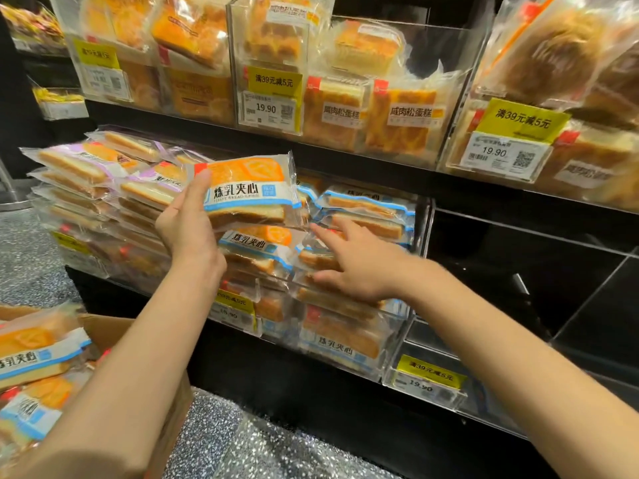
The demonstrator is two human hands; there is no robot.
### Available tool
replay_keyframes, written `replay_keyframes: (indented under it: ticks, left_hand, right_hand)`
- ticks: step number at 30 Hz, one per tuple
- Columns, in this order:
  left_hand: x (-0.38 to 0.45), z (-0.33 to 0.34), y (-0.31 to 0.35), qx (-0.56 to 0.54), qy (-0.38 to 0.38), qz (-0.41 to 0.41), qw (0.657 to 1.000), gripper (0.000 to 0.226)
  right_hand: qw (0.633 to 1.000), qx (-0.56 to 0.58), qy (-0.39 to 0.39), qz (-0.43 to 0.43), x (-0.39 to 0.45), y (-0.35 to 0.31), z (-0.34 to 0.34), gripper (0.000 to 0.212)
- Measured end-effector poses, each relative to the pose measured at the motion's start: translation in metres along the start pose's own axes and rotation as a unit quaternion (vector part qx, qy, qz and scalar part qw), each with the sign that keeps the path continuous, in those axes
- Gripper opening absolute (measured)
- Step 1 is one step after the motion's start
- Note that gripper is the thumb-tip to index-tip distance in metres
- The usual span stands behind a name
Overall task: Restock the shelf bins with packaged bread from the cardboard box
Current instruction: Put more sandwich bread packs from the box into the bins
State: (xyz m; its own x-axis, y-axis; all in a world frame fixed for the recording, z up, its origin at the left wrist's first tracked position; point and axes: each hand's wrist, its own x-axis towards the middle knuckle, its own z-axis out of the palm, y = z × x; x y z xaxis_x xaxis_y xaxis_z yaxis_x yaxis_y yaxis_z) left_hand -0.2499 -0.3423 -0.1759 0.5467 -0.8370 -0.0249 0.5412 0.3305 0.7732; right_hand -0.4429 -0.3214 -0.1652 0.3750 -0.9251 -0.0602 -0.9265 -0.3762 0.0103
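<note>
Box: the cardboard box (114, 335) sits on the floor at your lower left, packs (33, 354) inside.
Left hand: your left hand (188, 224) grips a bread pack (247, 191), thumb up its left edge, held above the bin.
Right hand: your right hand (359, 269) lies flat, fingers straight, pressing the stacked packs in the bin (401, 326) at the shelf's front edge.
Upper shelf: cake packs (403, 115) behind price tags (268, 108).
</note>
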Motion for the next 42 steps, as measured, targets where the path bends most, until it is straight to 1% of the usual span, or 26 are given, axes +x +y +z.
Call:
replay_keyframes:
  ticks: [3, 6, 7, 8, 11, 12, 13, 15, 16, 17, 20, 22, 24, 25, 26, 27, 28, 29, 31, 32, 33, 35, 37, 39, 40, 42]
  left_hand:
    - [0.0, 0.001, -0.001, 0.002, 0.005, -0.012, 1.0, 0.013]
    - [-0.001, 0.001, -0.001, 0.001, 0.009, -0.027, 1.0, 0.011]
    - [0.0, 0.0, 0.0, 0.006, 0.009, -0.029, 1.0, 0.011]
    - [0.0, 0.0, 0.0, 0.011, 0.01, -0.032, 0.999, 0.01]
    - [-0.001, -0.001, 0.001, 0.026, -0.001, -0.03, 0.999, 0.021]
    - [-0.001, -0.001, 0.002, 0.032, -0.008, -0.028, 0.999, 0.025]
    - [-0.001, -0.001, 0.002, 0.041, -0.016, -0.029, 0.999, 0.028]
    - [0.001, -0.003, 0.002, 0.073, -0.046, -0.037, 0.996, 0.034]
    - [0.002, -0.005, 0.001, 0.094, -0.066, -0.043, 0.992, 0.038]
    - [0.003, -0.007, 0.001, 0.117, -0.085, -0.047, 0.988, 0.041]
    - [0.005, -0.012, -0.001, 0.144, -0.116, -0.041, 0.982, 0.043]
    - [0.009, -0.014, -0.001, 0.153, -0.139, -0.038, 0.978, 0.045]
    - [0.014, -0.016, -0.001, 0.165, -0.16, -0.033, 0.973, 0.045]
    - [0.017, -0.018, -0.002, 0.19, -0.17, -0.012, 0.967, 0.042]
    - [0.02, -0.019, -0.005, 0.255, -0.181, 0.035, 0.949, 0.038]
    - [0.022, -0.022, -0.008, 0.343, -0.186, 0.103, 0.915, 0.033]
    - [0.025, -0.026, -0.012, 0.426, -0.184, 0.181, 0.867, 0.03]
    - [0.025, -0.03, -0.016, 0.482, -0.181, 0.246, 0.821, 0.03]
    - [0.025, -0.039, -0.024, 0.528, -0.197, 0.341, 0.753, 0.033]
    - [0.027, -0.044, -0.029, 0.547, -0.211, 0.372, 0.719, 0.039]
    - [0.027, -0.048, -0.032, 0.569, -0.223, 0.391, 0.689, 0.046]
    - [0.03, -0.054, -0.039, 0.597, -0.24, 0.408, 0.648, 0.057]
    - [0.03, -0.06, -0.043, 0.63, -0.252, 0.408, 0.611, 0.065]
    - [0.03, -0.063, -0.046, 0.666, -0.253, 0.403, 0.574, 0.072]
    - [0.031, -0.063, -0.046, 0.677, -0.254, 0.4, 0.563, 0.075]
    - [0.034, -0.061, -0.047, 0.683, -0.257, 0.393, 0.559, 0.087]
  right_hand:
    - [0.997, -0.081, 0.005, 0.008, 0.006, -0.002, 0.019, 0.068]
    - [0.997, -0.059, -0.025, 0.034, 0.007, 0.001, 0.011, 0.069]
    - [0.998, -0.05, -0.021, 0.04, 0.006, -0.003, 0.003, 0.069]
    - [0.998, -0.047, 0.006, 0.049, 0.004, -0.007, -0.007, 0.067]
    - [0.983, -0.057, 0.152, 0.085, -0.002, -0.018, -0.035, 0.052]
    - [0.978, -0.031, 0.189, 0.078, -0.002, -0.02, -0.041, 0.054]
    - [0.977, 0.009, 0.204, 0.057, -0.001, -0.022, -0.045, 0.068]
    - [0.977, 0.089, 0.193, -0.018, 0.006, -0.029, -0.047, 0.108]
    - [0.975, 0.101, 0.192, -0.046, 0.012, -0.033, -0.044, 0.119]
    - [0.975, 0.093, 0.191, -0.059, 0.019, -0.036, -0.039, 0.123]
    - [0.983, 0.057, 0.163, -0.055, 0.041, -0.041, -0.022, 0.121]
    - [0.986, 0.052, 0.145, -0.057, 0.049, -0.044, -0.015, 0.111]
    - [0.987, 0.052, 0.145, -0.052, 0.055, -0.047, -0.012, 0.1]
    - [0.987, 0.044, 0.149, -0.041, 0.057, -0.049, -0.011, 0.094]
    - [0.987, 0.028, 0.155, -0.023, 0.06, -0.051, -0.009, 0.088]
    - [0.987, 0.001, 0.158, 0.002, 0.061, -0.054, -0.006, 0.082]
    - [0.987, -0.036, 0.153, 0.032, 0.063, -0.056, -0.002, 0.076]
    - [0.986, -0.071, 0.137, 0.062, 0.065, -0.059, 0.001, 0.075]
    - [0.983, -0.107, 0.116, 0.096, 0.068, -0.065, 0.009, 0.078]
    - [0.981, -0.112, 0.125, 0.096, 0.069, -0.068, 0.012, 0.078]
    - [0.981, -0.11, 0.139, 0.085, 0.069, -0.072, 0.015, 0.077]
    - [0.985, -0.076, 0.145, 0.05, 0.071, -0.076, 0.023, 0.073]
    - [0.992, -0.023, 0.122, 0.029, 0.073, -0.076, 0.032, 0.069]
    - [0.995, 0.008, 0.101, 0.016, 0.078, -0.072, 0.036, 0.069]
    - [0.995, 0.012, 0.094, 0.012, 0.08, -0.07, 0.036, 0.07]
    - [0.996, 0.014, 0.082, 0.012, 0.081, -0.068, 0.034, 0.071]
